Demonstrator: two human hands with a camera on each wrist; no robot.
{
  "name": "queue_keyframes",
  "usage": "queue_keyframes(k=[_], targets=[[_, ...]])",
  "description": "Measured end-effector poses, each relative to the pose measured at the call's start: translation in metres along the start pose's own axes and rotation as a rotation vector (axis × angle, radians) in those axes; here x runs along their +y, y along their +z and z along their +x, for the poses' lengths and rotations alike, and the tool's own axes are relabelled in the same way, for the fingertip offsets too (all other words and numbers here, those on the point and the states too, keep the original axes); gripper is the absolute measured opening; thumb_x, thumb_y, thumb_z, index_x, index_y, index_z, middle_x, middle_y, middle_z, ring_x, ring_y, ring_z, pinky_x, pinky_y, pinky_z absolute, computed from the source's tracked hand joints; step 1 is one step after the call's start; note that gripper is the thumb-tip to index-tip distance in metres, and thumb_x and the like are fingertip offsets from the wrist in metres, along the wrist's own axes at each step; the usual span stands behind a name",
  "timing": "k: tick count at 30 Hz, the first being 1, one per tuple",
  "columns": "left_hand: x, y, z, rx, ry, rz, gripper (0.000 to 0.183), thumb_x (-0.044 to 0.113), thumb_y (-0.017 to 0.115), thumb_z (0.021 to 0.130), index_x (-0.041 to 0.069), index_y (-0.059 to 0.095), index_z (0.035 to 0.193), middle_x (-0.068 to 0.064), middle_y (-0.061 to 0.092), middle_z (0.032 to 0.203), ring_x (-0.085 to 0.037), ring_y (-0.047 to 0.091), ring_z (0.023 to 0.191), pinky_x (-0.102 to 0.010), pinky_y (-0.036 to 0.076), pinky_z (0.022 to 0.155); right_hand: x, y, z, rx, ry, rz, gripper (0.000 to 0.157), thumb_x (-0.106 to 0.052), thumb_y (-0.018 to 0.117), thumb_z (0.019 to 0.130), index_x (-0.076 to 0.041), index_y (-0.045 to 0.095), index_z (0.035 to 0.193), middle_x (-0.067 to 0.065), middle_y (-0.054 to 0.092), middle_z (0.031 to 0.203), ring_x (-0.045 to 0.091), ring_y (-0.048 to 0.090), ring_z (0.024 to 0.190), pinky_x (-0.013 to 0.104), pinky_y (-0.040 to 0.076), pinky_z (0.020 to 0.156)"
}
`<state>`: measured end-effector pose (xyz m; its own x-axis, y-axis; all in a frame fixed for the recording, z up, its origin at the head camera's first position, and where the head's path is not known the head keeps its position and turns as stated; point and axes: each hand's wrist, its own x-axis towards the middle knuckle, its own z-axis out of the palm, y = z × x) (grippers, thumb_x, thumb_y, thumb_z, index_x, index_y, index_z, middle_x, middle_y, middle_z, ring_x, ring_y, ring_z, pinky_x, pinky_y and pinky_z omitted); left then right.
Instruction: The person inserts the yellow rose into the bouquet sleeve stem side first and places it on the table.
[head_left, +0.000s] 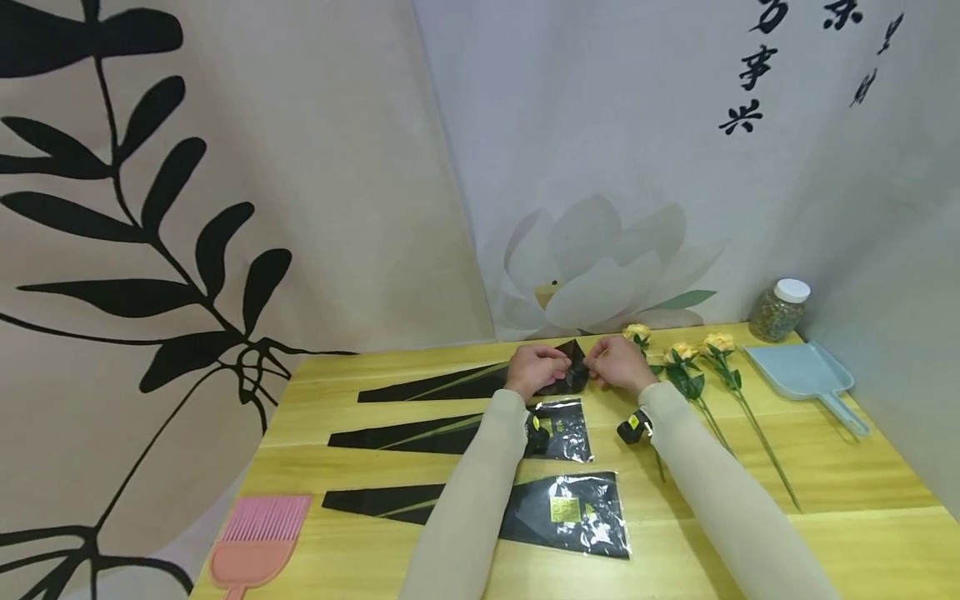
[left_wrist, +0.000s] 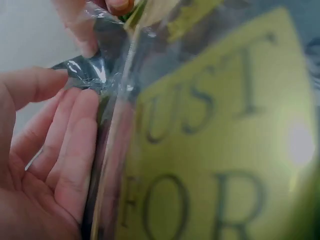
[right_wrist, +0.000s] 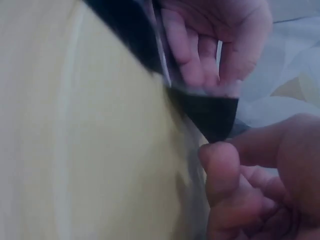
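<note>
The flat, tapering black plastic sleeve (head_left: 468, 385) lies along the far edge of the yellow wood-grain tabletop (head_left: 360, 558), its narrow tip pointing toward nine o'clock and its wide end, toward three, raised and bent between two bare hands. The left hand (head_left: 536, 369) holds the rim with thumb and fingertips close together; the right hand (head_left: 618, 362) pinches a dark corner between thumb and forefinger. They work near each other with the film between them.

The film looks thin and slick, so it could tear or crease if the hands pull in opposing directions. Its layers may also cling, and a fingertip could slip off that small corner.

At six o'clock from the hands lie a second black sleeve (head_left: 573, 429) and, nearer, a third black sleeve (head_left: 592, 508); the left forearm passes over both and could drag them askew. Toward three are three long-stemmed yellow roses (head_left: 684, 357), one partly beneath the right arm, where a careless elbow might crush it. Beyond them lies a pale blue plastic dustpan (head_left: 802, 369).
</note>
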<state>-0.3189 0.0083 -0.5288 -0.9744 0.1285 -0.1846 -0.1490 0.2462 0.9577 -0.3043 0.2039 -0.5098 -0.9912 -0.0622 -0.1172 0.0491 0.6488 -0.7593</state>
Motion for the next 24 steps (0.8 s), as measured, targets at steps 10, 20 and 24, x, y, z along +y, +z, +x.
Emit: queue_keyframes(k=[10,20,24], targets=[[-0.001,0.005,0.003,-0.007,0.006,0.028,0.007,0.017,0.082,0.092,0.013,0.085,0.097,0.000,0.081,0.086,-0.007,0.073,0.070,-0.024,0.061,0.069,0.012,-0.024,-0.014,0.002,-0.041,0.007,0.019,-0.024,0.071,0.100,-0.005,0.072,0.100,0.005,0.072,0.071,0.022,0.068,0.059,0.032,0.051,0.057],[-0.002,0.001,0.000,-0.025,0.003,0.011,0.010,0.020,0.082,0.093,0.014,0.085,0.100,-0.002,0.082,0.094,-0.010,0.075,0.076,-0.028,0.064,0.076,0.021,-0.034,-0.036,-0.032,-0.041,-0.013,0.023,-0.032,0.068,0.104,-0.009,0.069,0.103,0.011,0.072,0.078,0.024,0.067,0.063,0.034,0.053,0.063],[-0.004,0.000,0.001,-0.023,0.000,0.007,0.010,0.019,0.082,0.093,0.014,0.085,0.101,-0.002,0.082,0.093,-0.009,0.075,0.075,-0.028,0.064,0.075,0.022,-0.040,-0.044,-0.043,-0.057,-0.014,0.025,-0.032,0.068,0.104,-0.007,0.068,0.106,0.013,0.072,0.081,0.026,0.067,0.066,0.035,0.052,0.063]])
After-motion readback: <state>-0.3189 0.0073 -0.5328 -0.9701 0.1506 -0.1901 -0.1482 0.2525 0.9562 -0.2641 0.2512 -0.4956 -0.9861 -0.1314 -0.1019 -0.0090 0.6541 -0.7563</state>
